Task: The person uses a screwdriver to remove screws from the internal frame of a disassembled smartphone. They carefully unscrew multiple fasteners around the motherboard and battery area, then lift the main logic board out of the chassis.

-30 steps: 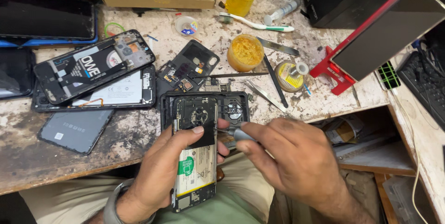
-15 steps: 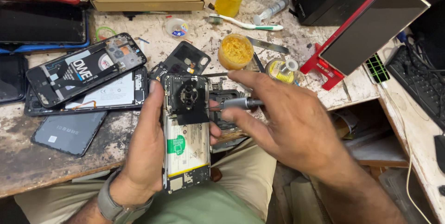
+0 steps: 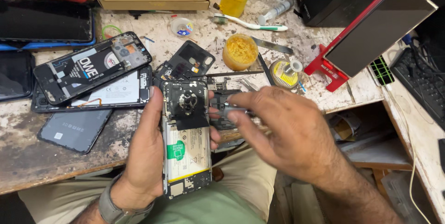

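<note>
Over the lap, just off the front edge of the workbench (image 3: 28, 168): the left hand (image 3: 146, 154) is wrapped around an opened phone (image 3: 186, 138), back cover off, battery and black upper shield facing up. Fingers clamp its left edge, thumb side on the right edge.

A second ago the phone lay lower and nearer the body, with the right hand close against its top corner. Half a second ago it had come up toward the bench. Now it sits higher again, tilted a little, its top end overlapping the bench edge.

The right hand (image 3: 287, 136) pinches a small grey screwdriver (image 3: 228, 111) between thumb and fingertips, its tip pointing left at the phone's upper right side, beside the shield. The hand is blurred; whether the tip touches a screw I cannot tell. My reading: the work has moved from bracing the phone to driving at a fastener near the camera area.

On the bench behind: another stripped phone (image 3: 92, 66), a loose dark back cover (image 3: 74, 129), a yellow paste tub (image 3: 240, 50), a solder spool (image 3: 286, 72), a toothbrush (image 3: 250, 23), a red stand with tablet (image 3: 371, 34).
</note>
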`<state>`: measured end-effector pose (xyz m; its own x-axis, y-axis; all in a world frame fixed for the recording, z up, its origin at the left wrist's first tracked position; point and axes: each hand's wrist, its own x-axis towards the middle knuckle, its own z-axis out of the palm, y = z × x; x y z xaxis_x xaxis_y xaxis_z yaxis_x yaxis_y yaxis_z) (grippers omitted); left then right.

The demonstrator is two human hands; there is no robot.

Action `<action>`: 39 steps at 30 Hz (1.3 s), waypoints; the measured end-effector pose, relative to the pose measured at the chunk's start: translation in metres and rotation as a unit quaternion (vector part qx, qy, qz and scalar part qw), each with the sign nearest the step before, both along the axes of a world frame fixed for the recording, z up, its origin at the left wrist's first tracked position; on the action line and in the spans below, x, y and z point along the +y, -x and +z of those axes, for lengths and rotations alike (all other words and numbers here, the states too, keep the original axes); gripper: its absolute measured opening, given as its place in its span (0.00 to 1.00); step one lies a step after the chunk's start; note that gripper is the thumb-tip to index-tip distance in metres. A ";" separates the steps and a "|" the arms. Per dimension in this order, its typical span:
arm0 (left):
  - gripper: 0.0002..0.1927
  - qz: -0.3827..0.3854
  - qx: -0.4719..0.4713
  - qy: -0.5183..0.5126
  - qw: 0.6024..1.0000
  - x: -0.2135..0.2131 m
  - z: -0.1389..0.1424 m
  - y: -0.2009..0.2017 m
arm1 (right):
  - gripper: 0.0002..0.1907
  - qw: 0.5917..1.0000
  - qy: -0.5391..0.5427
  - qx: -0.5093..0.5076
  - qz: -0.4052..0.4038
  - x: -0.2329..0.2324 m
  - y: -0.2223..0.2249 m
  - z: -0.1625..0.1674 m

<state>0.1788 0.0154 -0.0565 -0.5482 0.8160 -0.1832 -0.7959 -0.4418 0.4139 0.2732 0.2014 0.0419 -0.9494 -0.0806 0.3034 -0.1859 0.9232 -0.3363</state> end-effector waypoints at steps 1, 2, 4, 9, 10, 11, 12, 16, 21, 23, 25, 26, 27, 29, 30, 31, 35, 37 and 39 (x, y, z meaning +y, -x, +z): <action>0.42 -0.002 -0.002 -0.006 1.000 0.000 -0.001 0.001 | 0.13 0.999 0.000 0.011 0.031 0.000 -0.001 0.000; 0.42 -0.002 -0.003 -0.010 1.000 -0.001 -0.002 0.001 | 0.11 0.998 0.002 0.022 0.063 0.000 -0.001 -0.001; 0.42 -0.002 -0.003 -0.012 1.000 -0.003 -0.004 0.001 | 0.12 0.997 0.008 0.033 0.073 -0.001 -0.003 -0.001; 0.43 0.014 -0.018 0.008 1.000 -0.007 -0.007 -0.001 | 0.11 0.998 0.018 0.039 0.038 0.001 -0.005 0.003; 0.45 0.012 -0.016 0.009 1.000 -0.009 -0.007 -0.002 | 0.10 0.999 0.023 0.036 0.025 0.002 -0.005 0.003; 0.46 0.009 -0.014 0.010 1.000 -0.012 -0.007 -0.005 | 0.10 0.999 0.027 0.035 0.011 0.004 -0.004 0.002; 0.48 0.005 -0.011 0.010 1.000 -0.013 -0.007 -0.006 | 0.09 0.999 0.024 0.037 0.015 0.005 -0.001 -0.001; 0.50 -0.034 -0.029 0.003 0.999 -0.015 -0.013 -0.016 | 0.09 0.999 0.017 0.014 0.037 0.006 0.011 -0.022; 0.50 -0.039 -0.041 0.035 0.998 -0.008 -0.020 -0.016 | 0.10 0.998 0.003 0.010 0.055 -0.001 0.011 -0.030; 0.50 -0.049 -0.039 0.030 0.998 -0.007 -0.018 -0.014 | 0.09 0.999 -0.005 0.028 0.046 -0.002 0.007 -0.023; 0.50 -0.055 -0.031 0.029 0.998 -0.008 -0.016 -0.010 | 0.10 0.999 0.002 0.043 0.022 -0.003 0.000 -0.013; 0.49 -0.056 -0.027 0.030 0.998 -0.008 -0.014 -0.009 | 0.10 0.999 0.006 0.050 0.009 -0.004 -0.002 -0.010; 0.49 -0.057 -0.024 0.031 0.998 -0.008 -0.013 -0.009 | 0.11 0.997 0.005 0.073 0.017 -0.006 -0.004 -0.009; 0.49 -0.059 -0.022 0.029 0.998 -0.008 -0.010 -0.008 | 0.12 0.993 0.003 0.116 0.029 -0.009 -0.006 -0.007; 0.48 -0.061 -0.021 0.027 0.998 -0.008 -0.010 -0.008 | 0.13 0.992 0.006 0.117 0.041 -0.011 -0.007 -0.007; 0.48 -0.063 -0.029 0.026 0.997 -0.007 -0.010 -0.009 | 0.13 0.991 0.009 0.119 0.053 -0.014 -0.007 -0.008; 0.44 -0.063 -0.036 0.022 0.997 -0.008 -0.011 -0.011 | 0.14 0.993 0.016 0.097 0.072 -0.020 -0.006 -0.007; 0.36 -0.054 -0.025 0.043 0.997 -0.011 -0.011 -0.011 | 0.15 0.992 0.015 0.093 0.078 -0.022 -0.005 -0.005; 0.26 -0.039 -0.011 0.089 0.995 -0.013 -0.011 -0.011 | 0.15 0.993 0.019 0.094 0.074 -0.025 -0.005 -0.005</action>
